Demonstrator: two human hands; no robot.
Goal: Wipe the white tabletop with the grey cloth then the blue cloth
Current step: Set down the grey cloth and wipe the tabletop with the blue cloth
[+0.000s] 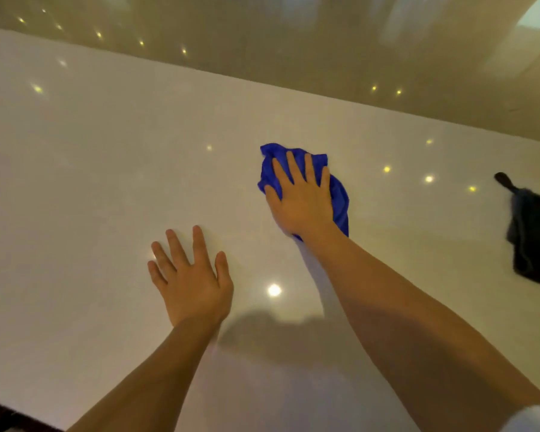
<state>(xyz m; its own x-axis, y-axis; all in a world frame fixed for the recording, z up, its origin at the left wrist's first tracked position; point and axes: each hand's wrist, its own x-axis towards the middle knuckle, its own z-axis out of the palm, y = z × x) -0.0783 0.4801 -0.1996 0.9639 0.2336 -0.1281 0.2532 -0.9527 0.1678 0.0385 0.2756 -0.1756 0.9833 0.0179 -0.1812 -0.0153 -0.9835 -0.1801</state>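
Right grip (300, 198) flat, blue cloth (339, 201) beneath

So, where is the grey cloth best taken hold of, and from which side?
Probably its bunched middle folds, pinched from above, coming from its left. The grey cloth lies crumpled on the tabletop, so raised folds offer a hold; its right side runs out of view. The left hand holds nothing.

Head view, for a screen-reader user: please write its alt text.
A right hand presses a crumpled blue cloth onto a glossy white tabletop; the left hand is spread open beside it. A dark grey cloth lies at the right edge.
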